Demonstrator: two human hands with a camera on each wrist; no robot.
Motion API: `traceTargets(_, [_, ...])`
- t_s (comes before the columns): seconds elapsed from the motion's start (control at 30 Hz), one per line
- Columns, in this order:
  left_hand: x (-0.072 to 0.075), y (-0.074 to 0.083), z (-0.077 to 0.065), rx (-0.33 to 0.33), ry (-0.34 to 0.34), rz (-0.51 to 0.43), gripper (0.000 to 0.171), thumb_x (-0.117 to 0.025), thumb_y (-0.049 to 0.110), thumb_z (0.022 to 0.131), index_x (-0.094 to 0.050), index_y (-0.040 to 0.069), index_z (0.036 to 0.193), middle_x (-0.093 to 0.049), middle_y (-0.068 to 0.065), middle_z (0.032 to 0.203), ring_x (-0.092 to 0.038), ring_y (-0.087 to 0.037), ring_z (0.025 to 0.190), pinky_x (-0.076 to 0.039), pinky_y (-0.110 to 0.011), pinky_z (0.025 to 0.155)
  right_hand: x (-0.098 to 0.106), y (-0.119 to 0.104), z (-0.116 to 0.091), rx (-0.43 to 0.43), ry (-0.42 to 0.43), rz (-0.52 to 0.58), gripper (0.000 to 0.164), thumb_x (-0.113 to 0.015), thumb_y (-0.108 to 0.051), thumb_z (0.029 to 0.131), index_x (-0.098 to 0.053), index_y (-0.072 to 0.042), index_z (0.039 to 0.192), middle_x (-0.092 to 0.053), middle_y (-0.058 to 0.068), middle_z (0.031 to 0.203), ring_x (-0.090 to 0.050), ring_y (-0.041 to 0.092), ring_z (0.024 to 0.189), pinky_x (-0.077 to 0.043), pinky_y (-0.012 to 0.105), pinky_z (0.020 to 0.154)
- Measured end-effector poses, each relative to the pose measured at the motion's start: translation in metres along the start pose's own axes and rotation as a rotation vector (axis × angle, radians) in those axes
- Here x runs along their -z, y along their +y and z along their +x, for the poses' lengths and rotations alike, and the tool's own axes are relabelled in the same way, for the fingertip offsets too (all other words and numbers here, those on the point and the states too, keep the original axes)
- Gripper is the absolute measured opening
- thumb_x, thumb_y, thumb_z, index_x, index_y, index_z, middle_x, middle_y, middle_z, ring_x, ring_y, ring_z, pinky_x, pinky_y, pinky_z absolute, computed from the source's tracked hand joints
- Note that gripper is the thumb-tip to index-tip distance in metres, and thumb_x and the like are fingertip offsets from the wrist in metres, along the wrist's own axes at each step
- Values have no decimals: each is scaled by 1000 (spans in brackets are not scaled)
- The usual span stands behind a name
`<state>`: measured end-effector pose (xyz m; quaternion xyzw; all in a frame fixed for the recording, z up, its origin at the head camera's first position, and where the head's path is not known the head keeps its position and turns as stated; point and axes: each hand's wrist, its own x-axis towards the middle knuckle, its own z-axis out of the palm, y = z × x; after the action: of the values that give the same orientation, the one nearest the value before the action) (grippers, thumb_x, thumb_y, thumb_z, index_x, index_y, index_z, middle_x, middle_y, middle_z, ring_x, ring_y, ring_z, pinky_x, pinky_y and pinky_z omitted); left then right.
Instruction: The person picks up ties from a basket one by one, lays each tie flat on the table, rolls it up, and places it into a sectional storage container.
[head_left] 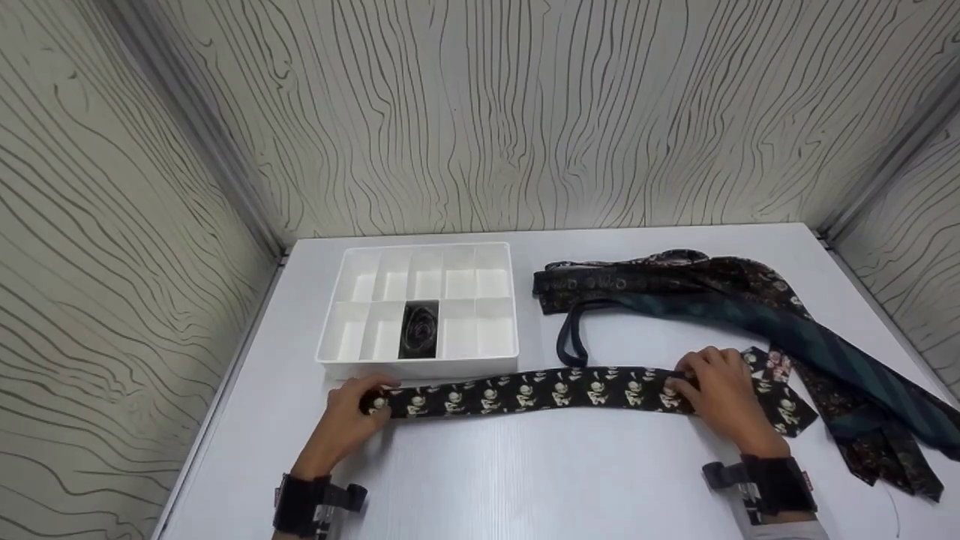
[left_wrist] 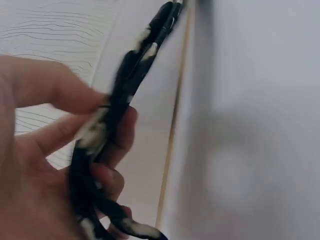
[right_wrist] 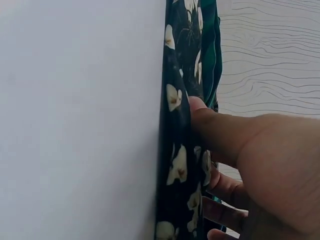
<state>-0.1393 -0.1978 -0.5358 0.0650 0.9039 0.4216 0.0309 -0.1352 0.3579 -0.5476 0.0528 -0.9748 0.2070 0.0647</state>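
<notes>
On the white bench (head_left: 540, 480), a shallow, rectangular white compartment tray (head_left: 450, 368) sat just behind a long black fabric tie with pale figures (head_left: 541, 391). The tie's long axis ran left to right between the hands: the left hand (head_left: 351, 414), nearer the tray, pinched its curled end; the right hand's (head_left: 726, 399) fingers gripped it short of its pointed end. Red wrist-strap tags (head_left: 806, 481) were unreadably small.

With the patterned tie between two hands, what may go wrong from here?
The left hand pinches layers of the patterned tie; these may slip apart if the grip loosens. The tie's other end lies close to the green tie, and a pull might disturb it. The tie also lies near the white box and might bump it.
</notes>
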Motion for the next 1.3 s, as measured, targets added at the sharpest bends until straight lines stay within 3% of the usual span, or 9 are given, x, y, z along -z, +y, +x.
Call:
traceTargets(0.27, [6, -14, -2, 25, 21, 261, 40, -81, 7, 77, -77, 17, 115, -75, -5, 112, -58, -30, 113, -37, -55, 103, 15, 13, -5, 29, -112, -19, 45, -85, -40, 87, -70, -14, 120, -63, 22, 133, -46, 55, 131, -15, 77, 118])
traceTargets(0.47, [15, -21, -5, 33, 77, 305, 29, -78, -1, 77, -76, 12, 103, -74, -6, 106, -61, -27, 104, -51, -53, 94, 24, 17, -7, 25, -126, -34, 39, -89, -28, 83, -71, -8, 111, -71, 15, 105, -57, 48, 108, -26, 74, 112])
traceTargets(0.6, [17, -22, -3, -8, 177, 241, 26, -75, -7, 78, -69, 13, 95, -66, -5, 98, -59, -24, 99, -52, -44, 84, 22, 12, -6, 38, 72, -37, 31, -92, -12, 78, -70, -6, 99, -69, 11, 90, -56, 35, 91, -42, 57, 86])
traceTargets(0.7, [17, -22, -1, -31, 239, 234, 28, -76, -7, 81, -62, 12, 97, -62, -5, 101, -57, -23, 98, -50, -41, 82, 18, 11, -5, 141, 294, -78, 39, -91, 7, 66, -63, -7, 89, -65, 8, 83, -52, 31, 83, -39, 47, 73])
traceTargets(0.8, [16, -23, -1, -16, 245, 249, 29, -79, -3, 86, -57, 11, 99, -59, -3, 100, -56, -20, 93, -48, -37, 79, 15, 13, -7, 256, 392, -172, 47, -81, 21, 60, -53, -10, 82, -54, 4, 78, -43, 25, 77, -34, 38, 68])
traceTargets(0.9, [16, -26, -2, 11, 216, 243, 30, -78, -3, 88, -53, 12, 97, -55, -3, 92, -51, -19, 89, -44, -34, 76, 13, 16, -12, 273, 303, -210, 48, -70, 23, 59, -49, -14, 81, -46, 0, 81, -38, 20, 76, -31, 33, 65])
traceTargets(1.1, [18, -35, -3, 72, 174, 204, 25, -67, -8, 82, -52, 10, 91, -54, -6, 90, -45, -24, 93, -40, -35, 79, 22, 26, -22, 87, -27, -173, 39, -65, 11, 61, -56, -13, 90, -56, 2, 90, -48, 26, 85, -40, 45, 76])
traceTargets(1.2, [22, -37, -6, 123, 177, 210, 21, -68, -1, 85, -52, 10, 94, -54, -5, 93, -48, -24, 92, -41, -35, 77, 27, 27, -25, 46, -23, -172, 37, -67, 13, 65, -59, -9, 94, -60, 7, 91, -54, 31, 85, -44, 49, 75])
traceTargets(1.3, [24, -38, -8, 147, 183, 177, 18, -67, 3, 91, -50, 10, 95, -52, -5, 94, -50, -21, 88, -41, -34, 75, 30, 25, -26, 52, 100, -175, 40, -75, 16, 67, -61, -5, 97, -63, 11, 90, -59, 32, 80, -47, 47, 68])
